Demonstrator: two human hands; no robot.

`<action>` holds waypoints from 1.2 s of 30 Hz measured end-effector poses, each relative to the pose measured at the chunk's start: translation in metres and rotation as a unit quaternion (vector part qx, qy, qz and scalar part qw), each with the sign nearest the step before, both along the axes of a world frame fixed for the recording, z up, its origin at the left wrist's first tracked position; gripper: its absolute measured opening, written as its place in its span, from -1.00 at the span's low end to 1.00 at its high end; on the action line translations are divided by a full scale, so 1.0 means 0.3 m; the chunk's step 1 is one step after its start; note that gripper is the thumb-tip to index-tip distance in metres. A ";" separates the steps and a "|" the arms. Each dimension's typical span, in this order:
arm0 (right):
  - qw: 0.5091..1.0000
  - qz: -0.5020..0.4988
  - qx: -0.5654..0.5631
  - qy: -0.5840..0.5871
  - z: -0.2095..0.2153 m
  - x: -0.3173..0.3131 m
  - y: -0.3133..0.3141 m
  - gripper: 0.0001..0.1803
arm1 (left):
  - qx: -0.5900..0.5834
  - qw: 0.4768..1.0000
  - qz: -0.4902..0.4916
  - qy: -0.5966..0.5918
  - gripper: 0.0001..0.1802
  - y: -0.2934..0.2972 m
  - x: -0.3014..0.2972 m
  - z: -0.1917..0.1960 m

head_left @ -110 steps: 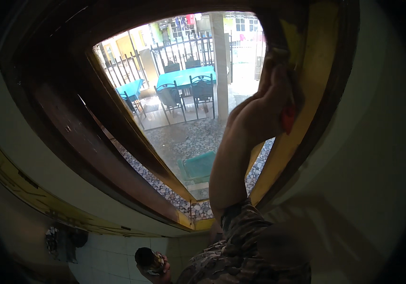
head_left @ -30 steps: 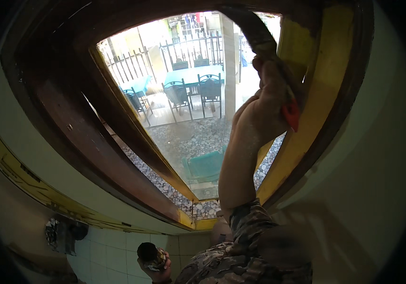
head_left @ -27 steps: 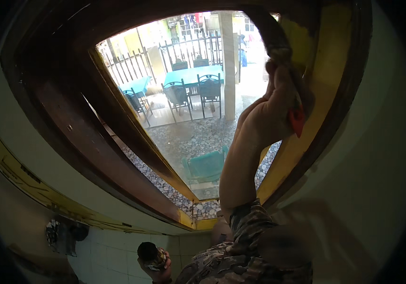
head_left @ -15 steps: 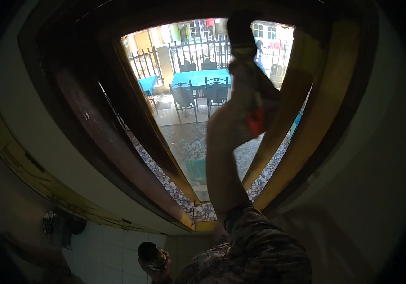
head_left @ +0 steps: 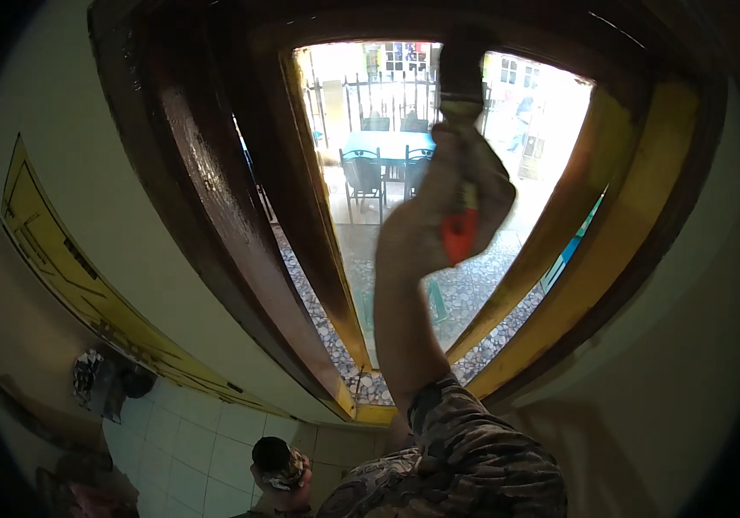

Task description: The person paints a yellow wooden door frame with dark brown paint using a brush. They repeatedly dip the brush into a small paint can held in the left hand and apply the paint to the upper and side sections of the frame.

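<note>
The one camera sits on my head, left of its twin, tilted up and forward at the window frame (head_left: pixel 240 259) close before me. My raised right hand (head_left: pixel 447 216) fills the middle; the tiled floor (head_left: pixel 180 432) curls in at the lower rim, bent by the fisheye.

- We see a pale tiled floor (head_left: pixel 188 432) at lower left.
- A dark crumpled bag (head_left: pixel 98 384) sits by the wall; we can't tell whether it rests on the tiles.
- Outside, a pebbled patio (head_left: pixel 465 293) carries chairs (head_left: pixel 361 177) and a teal table (head_left: pixel 391 142).
</note>
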State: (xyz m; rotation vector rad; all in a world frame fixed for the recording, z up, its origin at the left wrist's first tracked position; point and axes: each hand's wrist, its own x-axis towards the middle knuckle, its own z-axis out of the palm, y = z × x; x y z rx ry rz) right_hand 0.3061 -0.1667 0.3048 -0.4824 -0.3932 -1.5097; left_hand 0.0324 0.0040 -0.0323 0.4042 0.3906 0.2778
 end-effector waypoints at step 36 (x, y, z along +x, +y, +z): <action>0.988 0.013 -0.151 -0.007 -0.039 -0.013 0.222 -0.84 | -0.006 0.998 0.065 0.002 -0.23 0.009 -0.099 -0.013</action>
